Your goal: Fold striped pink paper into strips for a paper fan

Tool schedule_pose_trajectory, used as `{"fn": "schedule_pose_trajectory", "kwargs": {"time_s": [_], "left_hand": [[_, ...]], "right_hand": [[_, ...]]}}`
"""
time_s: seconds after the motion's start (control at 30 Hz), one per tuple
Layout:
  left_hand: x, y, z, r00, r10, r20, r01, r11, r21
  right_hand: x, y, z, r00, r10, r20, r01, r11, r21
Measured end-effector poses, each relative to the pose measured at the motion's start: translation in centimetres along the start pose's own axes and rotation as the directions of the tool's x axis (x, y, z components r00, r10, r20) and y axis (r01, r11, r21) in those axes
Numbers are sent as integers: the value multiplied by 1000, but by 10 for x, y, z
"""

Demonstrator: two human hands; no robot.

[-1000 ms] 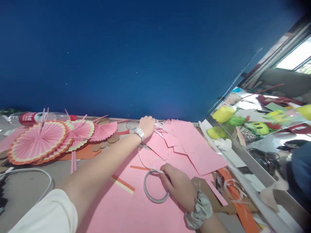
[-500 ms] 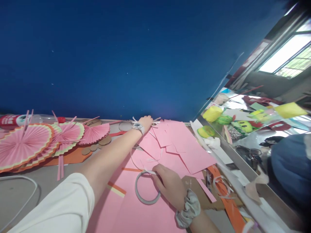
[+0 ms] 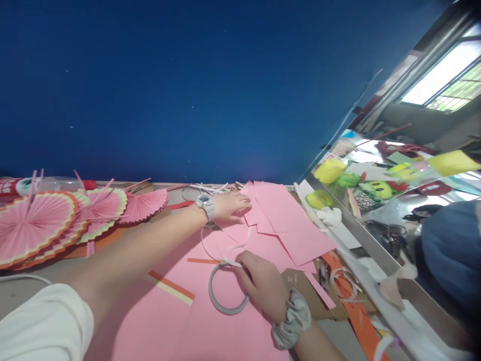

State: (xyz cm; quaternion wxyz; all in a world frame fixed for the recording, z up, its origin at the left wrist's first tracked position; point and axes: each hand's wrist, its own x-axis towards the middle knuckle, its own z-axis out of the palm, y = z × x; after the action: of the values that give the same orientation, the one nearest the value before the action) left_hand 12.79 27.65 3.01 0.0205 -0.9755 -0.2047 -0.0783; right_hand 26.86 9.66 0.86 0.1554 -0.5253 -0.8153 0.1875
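In the head view, you're at a grey table point(image 3: 30, 296) that runs up to a deep blue wall point(image 3: 169, 90), with a large pink sheet point(image 3: 180, 331) spread across the middle. Up on the right a window point(image 3: 447, 77) glares in, and below it sits a crowded patch of yellow-green shapes point(image 3: 326, 170) (busy over there, and much of it blurred). A big dark blue shape point(image 3: 447, 240) fills the right edge, hard to make out.

Now the count! At least four pleated pink fans point(image 3: 37, 220) overlap on your left, with one red-capped bottle point(image 3: 13, 186) behind. Two strips lie on the pink sheet: an orange strip point(image 3: 203, 260) and an orange-and-cream strip point(image 3: 175, 290). One watch point(image 3: 205, 202), one scrunchie point(image 3: 292, 323); the cut pink pieces point(image 3: 300, 225) overlap too much to tally.

And the grip: your right hand point(image 3: 263, 286) pinches a thin white strip point(image 3: 232, 263) at the top of one grey ring point(image 3: 225, 311). That ring lies just left of your knuckles, over the pink sheet; whether your fingers hold it too, I can't tell. Your left hand point(image 3: 227, 205) is loose, fingers spread palm-down by the pink pieces, beyond the ring, with white strands point(image 3: 214, 188) right behind.
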Motion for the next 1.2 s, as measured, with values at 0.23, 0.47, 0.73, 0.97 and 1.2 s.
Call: {"fn": "schedule_pose_trajectory", "kwargs": {"time_s": [0.23,0.47,0.73,0.97,1.2], "left_hand": [[27,-5,14,994,-111,15,111,993,30],[29,-9,-14,981,-153,-123,157,987,25],[41,30,14,999,-4,43,4,1000,2],[55,21,1,962,-265,60,267,963,-27],[39,-21,-30,890,-447,-94,439,894,-92]], "right_hand": [[-1,0,1,1000,15,-10,-15,1000,3],[-2,0,0,1000,10,-19,-10,1000,-6],[-2,3,3,999,-22,-25,21,999,-31],[-3,3,1,999,-42,-31,40,998,-49],[-2,4,2,998,-55,-26,54,997,-53]]}}
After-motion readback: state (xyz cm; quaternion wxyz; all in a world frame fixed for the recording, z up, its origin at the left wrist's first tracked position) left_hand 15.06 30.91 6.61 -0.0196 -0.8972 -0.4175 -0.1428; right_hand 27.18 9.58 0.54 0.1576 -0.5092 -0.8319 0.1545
